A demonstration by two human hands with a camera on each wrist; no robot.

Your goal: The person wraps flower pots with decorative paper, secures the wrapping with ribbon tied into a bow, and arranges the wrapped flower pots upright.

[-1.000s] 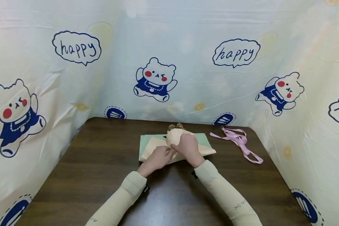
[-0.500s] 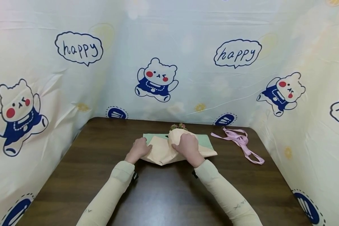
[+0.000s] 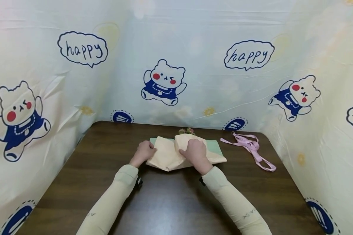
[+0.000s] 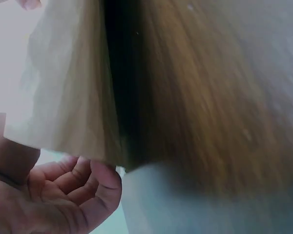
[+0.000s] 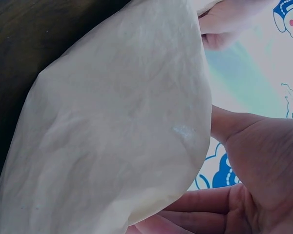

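A cream sheet of wrapping paper [image 3: 164, 155] is folded into a loose cone, with its point towards the person. Small pinkish flowers [image 3: 187, 131] peep out beyond its far edge, their stems hidden inside. Under the cream sheet lies a mint-green sheet [image 3: 214, 147], showing at both sides. At the left edge my left hand [image 3: 143, 152] pinches the cream flap, and its curled fingers [image 4: 105, 183] show at the paper's border in the left wrist view. My right hand [image 3: 196, 152] grips the folded right part, thumb and fingers around the paper [image 5: 112, 112] in the right wrist view.
A pink ribbon [image 3: 251, 148] lies loosely looped to the right of the paper on the dark wooden table [image 3: 106, 147]. A printed curtain [image 3: 206, 88] with bears and "happy" bubbles encloses the table at the back and both sides.
My left hand has gone from the middle of the bundle to the paper's left edge, and the left flap now stands higher. The right hand has kept its hold.
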